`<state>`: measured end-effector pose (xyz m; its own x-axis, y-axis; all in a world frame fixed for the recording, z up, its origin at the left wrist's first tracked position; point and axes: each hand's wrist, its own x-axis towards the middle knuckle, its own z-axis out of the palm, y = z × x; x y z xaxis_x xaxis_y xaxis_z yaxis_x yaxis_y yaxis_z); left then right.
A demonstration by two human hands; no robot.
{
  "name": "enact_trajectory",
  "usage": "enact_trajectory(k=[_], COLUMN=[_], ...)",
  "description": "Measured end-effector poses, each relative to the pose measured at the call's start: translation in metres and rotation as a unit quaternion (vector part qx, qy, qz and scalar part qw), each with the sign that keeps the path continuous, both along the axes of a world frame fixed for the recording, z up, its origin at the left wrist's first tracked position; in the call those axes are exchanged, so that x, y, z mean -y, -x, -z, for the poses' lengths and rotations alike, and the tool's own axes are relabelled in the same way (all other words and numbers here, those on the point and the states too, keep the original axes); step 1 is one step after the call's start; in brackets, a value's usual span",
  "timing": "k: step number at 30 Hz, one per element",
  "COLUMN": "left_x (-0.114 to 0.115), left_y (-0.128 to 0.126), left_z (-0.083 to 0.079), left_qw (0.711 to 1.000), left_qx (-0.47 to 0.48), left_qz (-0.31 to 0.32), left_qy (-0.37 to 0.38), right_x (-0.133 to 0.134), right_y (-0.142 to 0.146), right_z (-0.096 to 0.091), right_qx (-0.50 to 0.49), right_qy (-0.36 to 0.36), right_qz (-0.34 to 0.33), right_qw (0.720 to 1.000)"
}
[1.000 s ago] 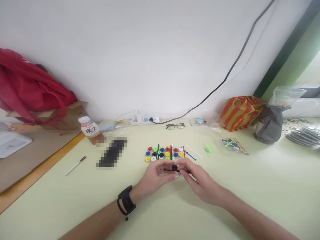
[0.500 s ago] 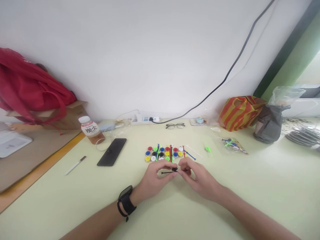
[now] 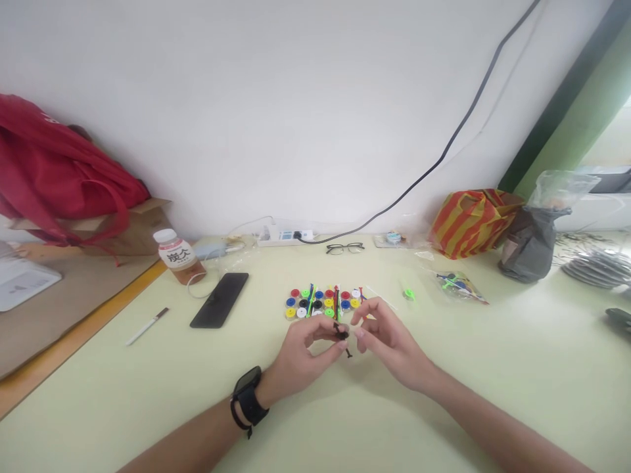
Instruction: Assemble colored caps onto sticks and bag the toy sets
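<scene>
Pale green tabletop (image 3: 493, 374) meets a white wall (image 3: 315, 98) at the far side. Near the middle, the left hand (image 3: 303, 351) reaches right, thumb and fingers pinching a small black disc piece (image 3: 341, 334); a thin black rod (image 3: 350, 354) sticks out toward the near side. Just right, the right hand (image 3: 392, 348) has curled fingers parted from the thumb. Beyond, coloured discs (image 3: 318, 303) include three red and two black; the hands hide some. One dark object (image 3: 618, 320) is cut off at right.
</scene>
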<state>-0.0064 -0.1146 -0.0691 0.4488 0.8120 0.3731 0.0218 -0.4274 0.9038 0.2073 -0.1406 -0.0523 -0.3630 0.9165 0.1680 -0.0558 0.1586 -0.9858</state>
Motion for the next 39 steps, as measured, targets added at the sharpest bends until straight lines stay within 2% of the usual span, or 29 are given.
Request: enact_trajectory(k=[4, 9, 13, 21, 24, 29, 31, 33, 36, 39], left_x=[0.0, -0.003, -0.003, -0.003, -0.003, -0.003, -0.005, -0.007, -0.011, -0.014], left_y=[0.0, 0.003, 0.005, 0.005, 0.004, 0.002, 0.002, 0.001, 0.001, 0.002], left_z=[0.0, 0.002, 0.001, -0.002, 0.0, -0.001, -0.001, -0.001, 0.001, 0.003], left_qw=[0.999, 0.996, 0.99, 0.988, 0.994, 0.997, 0.994, 0.992, 0.987, 0.981], left_qx=[0.034, -0.024, -0.076, -0.106, -0.074, -0.004, 0.013, 0.027, 0.044, 0.061], left_qz=[-0.038, -0.06, -0.061, -0.051, -0.035, 0.058, 0.076, 0.066, 0.029, 0.019], left_qy=[-0.004, -0.067, -0.103, -0.098, -0.071, 0.051, 0.08, 0.104, 0.152, 0.183], right_x=[-0.003, -0.009, -0.008, -0.007, -0.009, -0.011, -0.012, -0.012, -0.012, -0.011], right_y=[0.001, -0.005, -0.01, -0.01, -0.012, -0.013, -0.013, -0.013, -0.014, -0.016], right_z=[0.006, 0.005, -0.001, 0.003, 0.003, 0.003, 0.004, 0.006, 0.008, 0.01], right_qx=[0.029, 0.052, 0.078, 0.133, 0.136, 0.137, 0.127, 0.115, 0.129, 0.176], right_qy=[0.069, 0.012, -0.02, -0.058, -0.064, -0.07, -0.065, -0.07, -0.115, -0.165], right_qz=[-0.069, 0.002, 0.007, 0.012, 0.018, 0.029, 0.029, 0.046, 0.098, 0.092], right_qw=[0.995, 0.999, 0.997, 0.989, 0.988, 0.988, 0.989, 0.99, 0.98, 0.966])
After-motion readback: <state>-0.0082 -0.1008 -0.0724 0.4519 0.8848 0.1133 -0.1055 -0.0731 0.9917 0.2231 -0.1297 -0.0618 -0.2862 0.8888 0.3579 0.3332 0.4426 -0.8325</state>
